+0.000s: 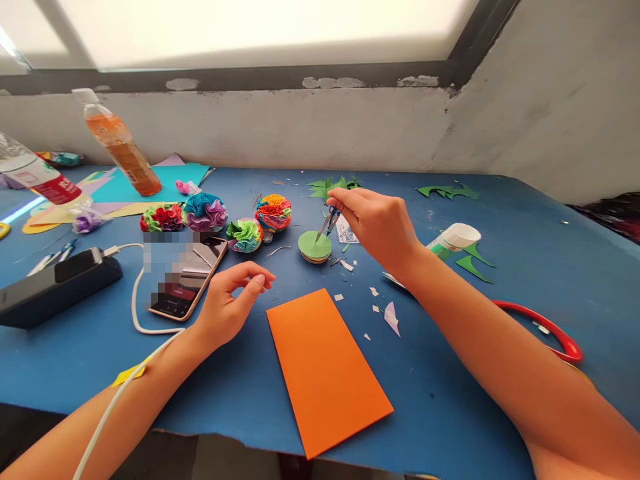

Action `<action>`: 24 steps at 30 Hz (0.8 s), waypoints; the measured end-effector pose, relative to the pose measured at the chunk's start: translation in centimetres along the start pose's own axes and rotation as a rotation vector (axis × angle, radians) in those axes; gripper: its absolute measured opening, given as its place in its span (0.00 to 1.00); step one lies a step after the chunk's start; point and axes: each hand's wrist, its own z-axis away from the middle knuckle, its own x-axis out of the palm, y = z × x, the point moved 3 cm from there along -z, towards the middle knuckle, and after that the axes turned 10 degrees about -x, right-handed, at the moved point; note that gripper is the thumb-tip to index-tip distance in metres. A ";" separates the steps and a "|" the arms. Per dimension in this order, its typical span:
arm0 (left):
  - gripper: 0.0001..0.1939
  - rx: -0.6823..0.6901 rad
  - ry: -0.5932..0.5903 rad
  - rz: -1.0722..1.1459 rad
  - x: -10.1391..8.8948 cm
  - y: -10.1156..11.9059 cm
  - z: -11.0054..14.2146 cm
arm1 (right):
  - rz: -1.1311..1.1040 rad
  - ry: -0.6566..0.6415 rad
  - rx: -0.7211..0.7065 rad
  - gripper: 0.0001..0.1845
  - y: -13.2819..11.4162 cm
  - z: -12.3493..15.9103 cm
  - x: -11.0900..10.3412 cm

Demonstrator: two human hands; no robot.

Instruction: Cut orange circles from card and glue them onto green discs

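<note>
Containing orange liquid (pixel 143 177), a bottle (pixel 121 145) stands; right hand (pixel 379 221) pinches compass (pixel 331 219), left hand (pixel 230 301) unclenched.

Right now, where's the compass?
In the head view, the compass is near the picture's middle, held in the right hand, its legs pointing down at the green disc, beyond the orange paper.

Blue table (pixel 440 393) with orange paper (pixel 327 373), stacked discs (pixel 314 251), phone (pixel 200 272).
</note>
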 end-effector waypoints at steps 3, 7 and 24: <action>0.12 0.004 0.000 0.005 0.0 0.0 0.0 | 0.018 -0.004 -0.005 0.15 0.0 0.0 0.0; 0.11 0.011 -0.001 0.007 0.0 0.0 0.0 | 0.029 -0.006 -0.001 0.16 -0.1 -0.1 -0.1; 0.10 0.010 -0.011 0.017 0.0 -0.1 0.0 | 0.028 -0.001 0.044 0.14 0.1 -0.2 0.0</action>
